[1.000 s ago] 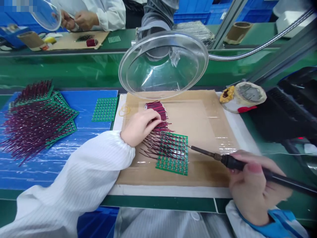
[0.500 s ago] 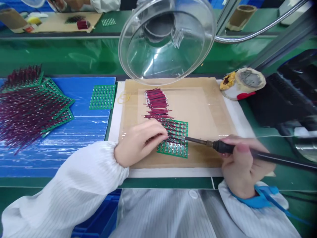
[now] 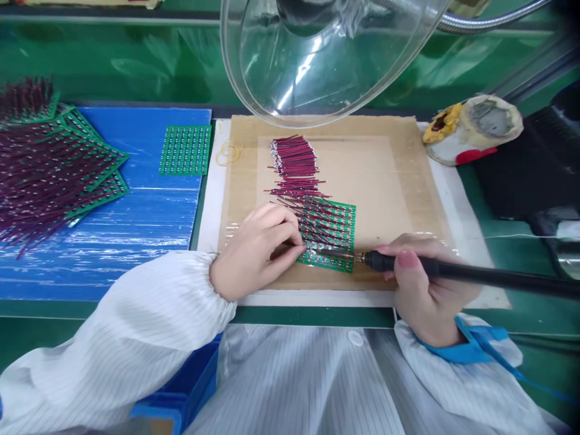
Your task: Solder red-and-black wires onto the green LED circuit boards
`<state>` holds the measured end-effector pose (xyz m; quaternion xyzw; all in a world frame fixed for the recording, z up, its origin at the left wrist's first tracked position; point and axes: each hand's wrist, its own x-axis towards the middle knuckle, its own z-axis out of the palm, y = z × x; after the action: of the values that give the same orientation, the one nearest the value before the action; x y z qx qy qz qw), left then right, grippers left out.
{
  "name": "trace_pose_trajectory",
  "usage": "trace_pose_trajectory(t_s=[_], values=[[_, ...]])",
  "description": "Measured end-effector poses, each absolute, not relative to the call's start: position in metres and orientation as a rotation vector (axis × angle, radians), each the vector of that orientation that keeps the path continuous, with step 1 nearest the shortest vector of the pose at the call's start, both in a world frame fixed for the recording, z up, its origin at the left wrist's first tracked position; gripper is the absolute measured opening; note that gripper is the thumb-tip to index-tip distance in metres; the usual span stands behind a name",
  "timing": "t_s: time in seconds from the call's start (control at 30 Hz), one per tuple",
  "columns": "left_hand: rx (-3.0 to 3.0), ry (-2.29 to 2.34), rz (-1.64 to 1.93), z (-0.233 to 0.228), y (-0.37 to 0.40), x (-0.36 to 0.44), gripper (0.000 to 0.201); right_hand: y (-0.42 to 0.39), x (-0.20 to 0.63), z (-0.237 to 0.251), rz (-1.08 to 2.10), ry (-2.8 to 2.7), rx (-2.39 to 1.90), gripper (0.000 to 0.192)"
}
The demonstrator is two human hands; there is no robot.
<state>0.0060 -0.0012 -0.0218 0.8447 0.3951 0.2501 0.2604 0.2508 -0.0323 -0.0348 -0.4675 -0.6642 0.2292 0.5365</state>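
Your left hand (image 3: 258, 251) rests on the brown cardboard mat (image 3: 389, 175) at the near edge of the counter, its grip pinched together on the end of a thin red wire (image 3: 290, 248) at the near left corner of the green circuit board (image 3: 333, 232). Your right hand (image 3: 423, 284) is closed on the black handle of the soldering iron (image 3: 408, 264), whose tip meets the board just beside your left fingertips (image 3: 299, 246).

The board lies flat on the mat, toward its near edge, with many red wires already fanned across it. A loose bundle of wires (image 3: 293, 158) lies just beyond it, under the clear fume hood (image 3: 326, 60).

The board looks thin, light and fairly stiff, so it will probably slide on the taped mat if pushed; press it down by a bare edge rather than over the joints. The wires look fine and springy, so hold each one close to its stripped end, well clear of the hot tip.

To your left, on the blue sheet (image 3: 149, 223), sit a bare board (image 3: 185, 150) and a stack of wired boards (image 3: 54, 163). A tip-cleaning stand (image 3: 475, 127) sits at the far right corner of the mat.
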Motion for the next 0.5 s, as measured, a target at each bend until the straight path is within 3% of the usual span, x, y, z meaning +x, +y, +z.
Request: trace_pose_trajectory(t_s=[0.5], values=[[2.301, 1.079, 0.702, -0.0234, -0.0008, 0.0064, 0.010, -0.0323, 0.2453, -0.0308, 0.505, -1.588, -1.068, 0.008]])
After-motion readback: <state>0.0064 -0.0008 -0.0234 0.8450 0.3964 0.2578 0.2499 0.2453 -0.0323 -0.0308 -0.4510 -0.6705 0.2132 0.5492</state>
